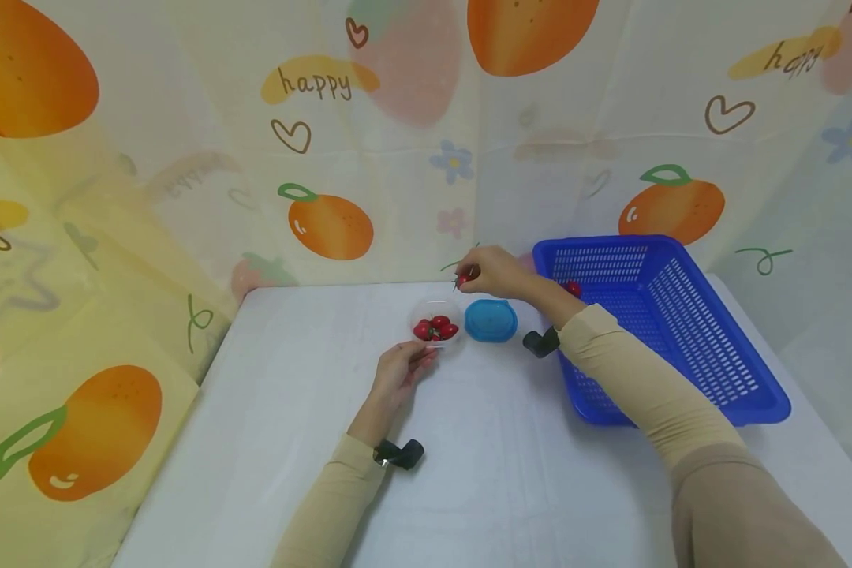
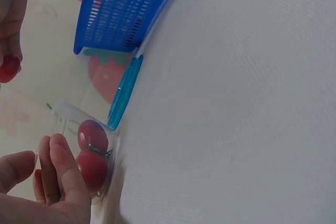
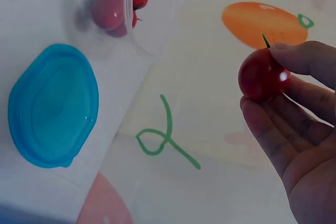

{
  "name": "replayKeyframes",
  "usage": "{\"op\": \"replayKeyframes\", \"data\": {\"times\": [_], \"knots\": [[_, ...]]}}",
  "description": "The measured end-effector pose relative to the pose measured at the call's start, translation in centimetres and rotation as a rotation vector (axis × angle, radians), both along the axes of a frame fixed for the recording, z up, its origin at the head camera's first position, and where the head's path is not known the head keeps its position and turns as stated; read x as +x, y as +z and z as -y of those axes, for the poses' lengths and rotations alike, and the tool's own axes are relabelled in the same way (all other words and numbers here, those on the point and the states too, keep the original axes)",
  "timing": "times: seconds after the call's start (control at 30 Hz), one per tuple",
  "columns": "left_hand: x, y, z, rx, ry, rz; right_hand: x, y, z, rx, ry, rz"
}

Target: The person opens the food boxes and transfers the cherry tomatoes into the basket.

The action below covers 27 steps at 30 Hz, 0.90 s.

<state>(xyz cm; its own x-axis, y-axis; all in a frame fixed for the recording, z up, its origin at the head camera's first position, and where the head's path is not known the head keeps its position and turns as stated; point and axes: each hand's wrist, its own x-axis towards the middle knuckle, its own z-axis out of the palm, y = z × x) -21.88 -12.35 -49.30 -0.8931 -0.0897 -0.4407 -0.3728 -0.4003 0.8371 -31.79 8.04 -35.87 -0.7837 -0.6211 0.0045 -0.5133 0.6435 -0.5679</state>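
Observation:
A cherry tomato (image 3: 260, 76) with a green stem is pinched between the thumb and fingers of my right hand (image 1: 495, 272), raised above the table near the back edge. My left hand (image 1: 400, 369) pinches the near rim of a clear plastic container (image 2: 68, 114), thumb on one side and fingers on the other. Several red cherry tomatoes (image 1: 436, 325) lie inside the container, some with green stems. Just right of it a blue lid (image 1: 491, 320) lies flat on the table, with neither hand on it.
A large blue plastic basket (image 1: 681, 331) stands on the right of the white table (image 1: 483, 473), partly behind my right forearm. One red tomato (image 1: 573, 289) shows at its far left corner. A fruit-print cloth (image 1: 412, 197) hangs behind the table.

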Motion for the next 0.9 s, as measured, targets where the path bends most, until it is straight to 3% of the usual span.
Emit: {"op": "replayKeyframes", "data": {"times": [0.37, 0.9], "knots": [[-0.1, -0.1, 0.0, 0.012, 0.008, 0.012, -0.4, 0.6, -2.4, -0.013, -0.084, 0.013], [0.0, 0.0, 0.0, 0.004, 0.012, 0.011, -2.0, -0.2, -7.3, -0.029, -0.222, 0.007]]}}
